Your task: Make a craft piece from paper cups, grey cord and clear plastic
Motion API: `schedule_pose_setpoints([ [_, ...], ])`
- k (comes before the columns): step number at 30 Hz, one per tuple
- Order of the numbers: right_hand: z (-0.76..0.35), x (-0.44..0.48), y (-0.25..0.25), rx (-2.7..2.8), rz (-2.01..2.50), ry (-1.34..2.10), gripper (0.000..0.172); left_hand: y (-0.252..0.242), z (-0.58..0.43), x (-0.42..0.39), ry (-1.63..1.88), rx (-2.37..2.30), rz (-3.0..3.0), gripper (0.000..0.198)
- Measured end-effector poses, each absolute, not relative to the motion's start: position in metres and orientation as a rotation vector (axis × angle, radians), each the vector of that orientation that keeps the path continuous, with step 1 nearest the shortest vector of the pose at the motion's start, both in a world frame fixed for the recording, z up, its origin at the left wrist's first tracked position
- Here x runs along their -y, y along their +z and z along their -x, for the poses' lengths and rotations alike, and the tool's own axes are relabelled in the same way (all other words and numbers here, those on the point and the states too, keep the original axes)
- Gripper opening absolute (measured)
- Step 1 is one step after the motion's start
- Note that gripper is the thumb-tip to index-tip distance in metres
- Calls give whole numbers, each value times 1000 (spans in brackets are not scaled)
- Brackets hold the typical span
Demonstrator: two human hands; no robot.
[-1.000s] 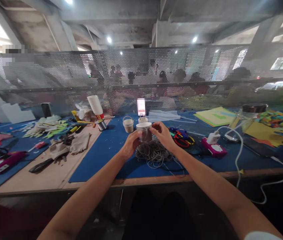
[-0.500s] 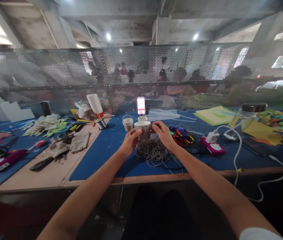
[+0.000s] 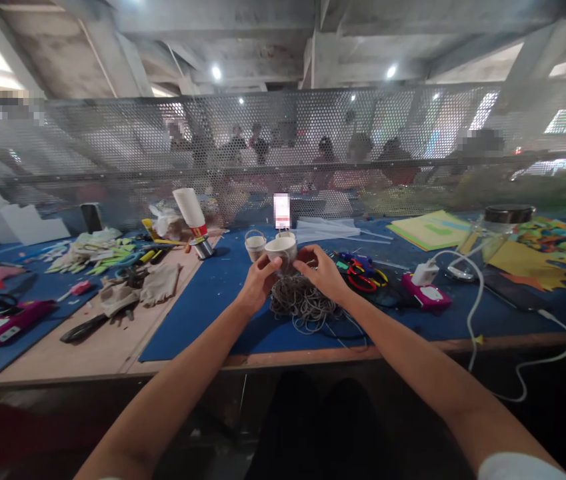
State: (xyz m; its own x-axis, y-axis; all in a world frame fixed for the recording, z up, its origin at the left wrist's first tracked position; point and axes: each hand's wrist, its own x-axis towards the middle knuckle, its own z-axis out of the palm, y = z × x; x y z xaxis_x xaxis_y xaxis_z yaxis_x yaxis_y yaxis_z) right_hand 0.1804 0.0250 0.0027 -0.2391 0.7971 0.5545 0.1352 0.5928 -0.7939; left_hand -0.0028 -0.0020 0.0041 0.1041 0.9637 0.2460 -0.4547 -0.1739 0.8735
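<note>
Evidently the left hand (image 3: 259,283) grips the cup (image 3: 277,248), thumb on the near side and fingers curled around the left wall. The right hand (image 3: 323,272) sits at the cup's other side, thumb and forefinger drawn near each other; whether they pinch the wall or a strand, I cannot tell. The cup is held above the table, over the heap of cord (image 3: 307,300). Its mouth points up, with the inside showing, and its long axis runs close to upright, bottom toward the heap.

The cup has a white rim and inside; the outer wall looks grey-brown, much of it hidden by fingers, and its fine surface is too blurred to read.

Around the hands, the heap lies loose and tangled on the blue mat (image 3: 197,320). Just behind and left of the cup stands a small basket (image 3: 255,249) with an arched handle. Farther back is a bright phone (image 3: 281,211). To the right lie red-handled pliers (image 3: 361,279), then a purple box (image 3: 430,297). To the left, a stack of paper cups (image 3: 189,208) leans over, and gloves (image 3: 160,285) lie nearer the person.
</note>
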Motion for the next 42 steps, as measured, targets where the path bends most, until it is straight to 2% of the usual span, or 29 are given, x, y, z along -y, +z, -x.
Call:
schedule_pose_setpoints([
  [4, -180, -29, 0, 1775, 789, 795, 39, 1, 5, -2, 1406, -622, -1036, 40],
  [7, -181, -30, 0, 1772, 800, 803, 40, -1, 5, -3, 1384, -619, -1026, 40],
  [11, -181, -29, 0, 1758, 816, 791, 39, 2, 3, 0, 1365, -609, -1035, 41],
  [14, -180, -29, -1, 1803, 814, 790, 30, 4, 3, 2, 1370, -637, -1019, 43],
  [17, -185, -36, 1, 1864, 880, 650, 20, 4, 3, 1, 1380, -688, -986, 44],
  [21, -213, -53, 11, 1934, 1159, 242, 13, 3, 4, 0, 1398, -751, -962, 45],
  [26, -274, -68, 26, 1960, 1753, -3, 19, 5, 2, 2, 1427, -790, -931, 45],
  [30, -304, -70, 24, 2000, 2088, -4, 27, 6, 0, 3, 1420, -780, -928, 44],
  [34, -312, -71, 19, 1998, 2197, 12, 37, 5, 1, 2, 1411, -793, -935, 46],
  [42, -317, -75, 14, 1962, 2230, 109, 41, 5, 0, 2, 1419, -801, -929, 44],
])
